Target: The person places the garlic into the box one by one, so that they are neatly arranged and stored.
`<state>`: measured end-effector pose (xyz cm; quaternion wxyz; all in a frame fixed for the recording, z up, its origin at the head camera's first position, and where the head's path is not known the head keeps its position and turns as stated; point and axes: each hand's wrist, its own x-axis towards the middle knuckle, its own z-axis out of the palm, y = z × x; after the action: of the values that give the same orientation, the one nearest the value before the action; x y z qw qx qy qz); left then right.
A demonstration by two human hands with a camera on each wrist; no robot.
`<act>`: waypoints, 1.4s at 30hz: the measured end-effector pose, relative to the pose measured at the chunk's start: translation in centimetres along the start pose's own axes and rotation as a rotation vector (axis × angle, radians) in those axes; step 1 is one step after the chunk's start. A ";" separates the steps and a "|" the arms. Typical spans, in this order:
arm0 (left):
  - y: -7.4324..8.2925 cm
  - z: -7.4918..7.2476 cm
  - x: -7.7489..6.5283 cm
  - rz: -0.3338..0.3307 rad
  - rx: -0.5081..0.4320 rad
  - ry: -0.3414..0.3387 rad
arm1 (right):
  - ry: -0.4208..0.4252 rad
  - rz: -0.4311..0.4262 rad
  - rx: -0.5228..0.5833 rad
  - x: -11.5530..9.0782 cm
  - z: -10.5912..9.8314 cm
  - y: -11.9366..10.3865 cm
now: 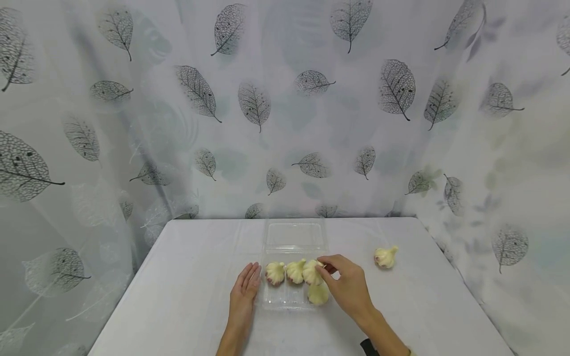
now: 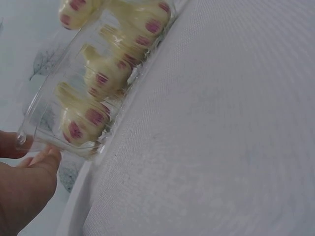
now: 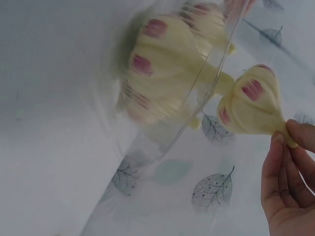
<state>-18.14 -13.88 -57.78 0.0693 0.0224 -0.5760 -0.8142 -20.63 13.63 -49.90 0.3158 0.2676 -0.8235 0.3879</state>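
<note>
My right hand (image 1: 349, 284) pinches a garlic bulb (image 3: 253, 101) by its stem tip, between thumb and fingers. That bulb is held above the rim of a clear plastic clamshell box (image 1: 285, 299), over its right side. Inside the box sit several more cream garlic bulbs with purple patches, among them one at the left (image 1: 274, 273), one in the middle (image 1: 295, 272) and one at the near right (image 1: 318, 294). My left hand (image 1: 244, 294) lies along the box's left side with straight fingers. In the left wrist view, its fingertips (image 2: 51, 155) touch the box's end.
Another garlic bulb (image 1: 385, 257) lies on the white-covered table (image 1: 196, 282) to the right of the box. The clear lid (image 1: 295, 235) is folded back toward the far edge. A leaf-printed curtain (image 1: 285, 123) hangs behind and at both sides.
</note>
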 end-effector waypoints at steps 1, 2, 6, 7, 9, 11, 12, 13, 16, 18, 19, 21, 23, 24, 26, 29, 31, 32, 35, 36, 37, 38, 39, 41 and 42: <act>0.0 0.0 0.0 -0.002 -0.001 0.001 | -0.002 -0.005 0.002 -0.1 0.2 -0.1; 0.0 0.0 0.0 -0.002 -0.002 0.000 | -0.004 -0.008 0.006 -0.1 0.4 -0.2; 0.0 0.0 0.0 0.002 -0.016 -0.001 | -0.014 -0.019 0.020 -0.3 0.9 -0.6; 0.0 -0.1 0.1 0.005 -0.021 -0.002 | -0.015 -0.020 0.021 -0.4 1.0 -0.7; -0.1 -0.1 0.1 0.009 -0.025 -0.003 | -0.019 -0.023 0.025 -0.4 1.2 -0.9; -0.1 -0.1 0.1 0.012 -0.027 0.000 | -0.027 -0.026 0.024 -0.4 1.3 -1.0; -0.2 -0.1 0.1 0.014 -0.026 0.003 | -0.031 -0.028 0.030 -0.5 1.4 -1.1; -0.2 -0.1 0.1 0.018 -0.019 0.000 | -0.036 -0.030 0.036 -0.5 1.5 -1.1; -0.3 -0.2 0.1 0.024 0.002 0.000 | -0.062 -0.028 0.045 -0.8 1.8 -1.2; -0.3 -0.2 0.0 0.024 0.010 -0.001 | -0.082 -0.026 0.042 -0.9 2.0 -1.1; -0.3 -0.1 0.0 0.023 0.014 -0.002 | -0.091 -0.026 0.039 -1.0 2.2 -1.1; -0.3 -0.1 0.0 0.015 0.004 0.003 | -0.108 -0.028 0.031 -1.1 2.4 -1.2; -0.3 -0.1 0.1 0.006 -0.011 0.007 | -0.125 -0.026 0.027 -1.2 2.6 -1.2; -0.3 -0.1 0.1 0.004 -0.017 0.007 | -0.135 -0.020 0.027 -1.2 2.7 -1.3; -0.3 -0.2 0.1 0.002 -0.023 0.004 | -0.161 0.001 0.026 -1.3 2.9 -1.5; -0.3 -0.2 0.1 0.001 -0.012 0.001 | -0.212 0.046 0.021 -1.5 3.1 -1.6; -0.4 -0.2 0.1 0.001 -0.002 0.002 | -0.244 0.074 0.013 -1.6 3.2 -1.7; -0.4 -0.2 0.2 0.000 0.002 0.004 | -0.256 0.082 0.006 -1.7 3.2 -1.7; -0.5 -0.1 0.2 -0.003 0.007 0.011 | -0.278 0.094 -0.017 -1.9 3.2 -1.6; -0.5 -0.1 0.2 -0.005 0.004 0.017 | -0.282 0.094 -0.027 -1.9 3.2 -1.6; -0.5 0.0 0.1 -0.007 0.000 0.022 | -0.286 0.094 -0.035 -2.0 3.2 -1.6; -0.4 0.0 0.1 -0.009 0.000 0.024 | -0.286 0.091 -0.040 -2.0 3.1 -1.6; -0.4 0.0 0.1 -0.008 0.003 0.024 | -0.288 0.089 -0.044 -2.0 3.1 -1.5; -0.2 0.0 0.1 -0.001 0.009 0.017 | -0.290 0.089 -0.046 -2.0 3.1 -1.5; -0.2 0.0 0.1 0.005 0.016 0.010 | -0.293 0.093 -0.044 -2.0 3.0 -1.5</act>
<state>-18.24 -13.81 -57.91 0.0737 0.0255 -0.5821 -0.8094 -19.25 10.76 -52.22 0.1800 0.2761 -0.8804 0.3409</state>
